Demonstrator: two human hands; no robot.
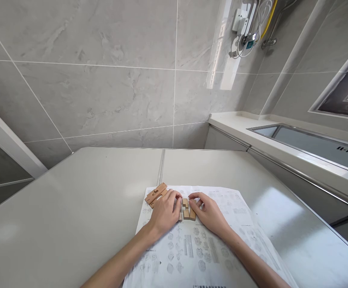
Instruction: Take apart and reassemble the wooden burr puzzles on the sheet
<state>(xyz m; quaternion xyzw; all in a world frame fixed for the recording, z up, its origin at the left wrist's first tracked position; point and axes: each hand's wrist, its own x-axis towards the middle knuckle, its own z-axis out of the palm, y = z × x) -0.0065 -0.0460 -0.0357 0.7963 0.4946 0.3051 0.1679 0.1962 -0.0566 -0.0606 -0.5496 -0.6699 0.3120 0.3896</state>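
Observation:
Several small light-brown wooden puzzle blocks (186, 214) lie close together on a printed paper sheet (202, 240), between my two hands. My left hand (164, 212) is closed at their left side, thumb and forefinger bent around the edge of a wooden block (180, 217) that it partly hides. From the right, my right hand (209, 211) has its fingers curled, with the tips on the upright wooden block (193, 214) at the right of the group. Beyond my left hand, notched reddish-brown wooden pieces (156, 194) rest at the sheet's upper left corner.
The sheet lies on a pale table (86, 200) with a seam across its top. A tiled wall (107, 100) stands behind it. To the right is a counter (234, 122) with a sink (312, 144); sockets and cables (241, 24) hang on the wall above.

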